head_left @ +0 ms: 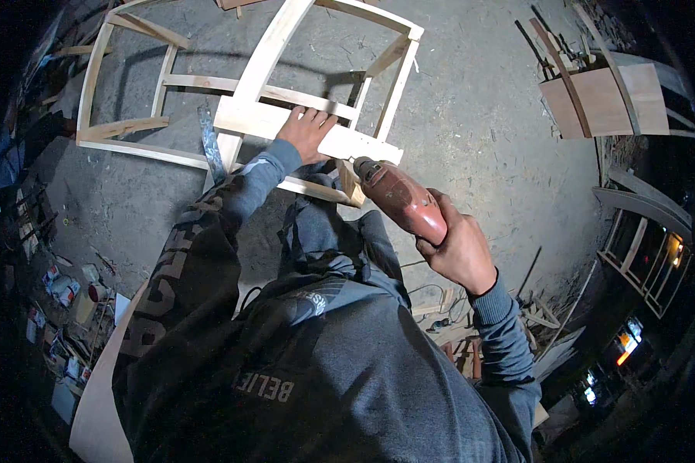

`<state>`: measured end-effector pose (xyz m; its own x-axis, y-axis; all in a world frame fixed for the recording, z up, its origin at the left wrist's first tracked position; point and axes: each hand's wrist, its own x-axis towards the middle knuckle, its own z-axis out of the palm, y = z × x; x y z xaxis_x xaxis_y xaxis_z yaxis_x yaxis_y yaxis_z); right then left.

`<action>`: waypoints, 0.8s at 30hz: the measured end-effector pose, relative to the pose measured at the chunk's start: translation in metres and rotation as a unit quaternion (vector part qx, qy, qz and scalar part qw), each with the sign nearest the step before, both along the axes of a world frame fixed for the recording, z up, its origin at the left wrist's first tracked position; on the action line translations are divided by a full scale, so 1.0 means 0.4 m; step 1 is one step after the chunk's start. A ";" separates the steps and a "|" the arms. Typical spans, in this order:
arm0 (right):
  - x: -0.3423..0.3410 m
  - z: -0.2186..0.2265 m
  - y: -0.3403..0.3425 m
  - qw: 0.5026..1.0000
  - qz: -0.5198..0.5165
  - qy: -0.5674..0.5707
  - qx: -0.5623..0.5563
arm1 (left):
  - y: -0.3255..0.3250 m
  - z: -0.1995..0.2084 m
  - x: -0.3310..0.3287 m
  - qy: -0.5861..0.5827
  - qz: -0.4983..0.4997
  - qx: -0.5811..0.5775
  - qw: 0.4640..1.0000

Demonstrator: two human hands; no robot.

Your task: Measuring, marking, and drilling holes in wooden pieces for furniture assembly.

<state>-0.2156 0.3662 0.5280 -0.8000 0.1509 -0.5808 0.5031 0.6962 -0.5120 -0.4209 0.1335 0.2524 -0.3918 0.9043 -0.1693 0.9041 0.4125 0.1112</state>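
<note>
A red power drill (403, 199) is gripped in my right hand (465, 251). Its dark chuck points up and left, close to the near edge of a wide pale wooden board (355, 147) near its right end. Whether the bit touches the wood is too small to tell. My left hand (307, 133) lies across the middle of this board, its fingers bent over the top. The board rests across a pale wooden frame (266, 58) of straight and curved bars. Part of the frame under my left hand and sleeve is hidden.
A blue-grey metal strip (208, 139) leans at the frame's left. Plywood panels (606, 100) with long strips stand at the far right, above another curved wooden frame (645, 231). Cluttered containers (66, 289) lie at the left, and wood scraps (544, 312) lie near my right arm.
</note>
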 end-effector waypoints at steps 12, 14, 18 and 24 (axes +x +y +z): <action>-0.016 -0.011 0.015 1.000 0.008 0.003 -0.007 | 0.004 0.006 -0.003 -0.014 -0.013 -0.056 0.998; -0.020 -0.010 0.014 1.000 0.013 -0.005 -0.007 | -0.001 0.003 -0.002 -0.012 -0.005 -0.048 0.999; -0.030 -0.005 0.004 0.999 0.000 -0.045 -0.008 | 0.004 0.015 -0.004 -0.007 -0.011 -0.055 0.998; -0.037 -0.008 0.007 0.999 0.020 -0.043 0.006 | 0.000 0.018 -0.004 -0.013 -0.013 -0.030 0.999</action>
<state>-0.2305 0.3692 0.5249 -0.7530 0.1262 -0.6458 0.5158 0.7227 -0.4601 -0.4226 0.1333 0.2597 -0.3624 0.9022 -0.2341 0.9119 0.3951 0.1112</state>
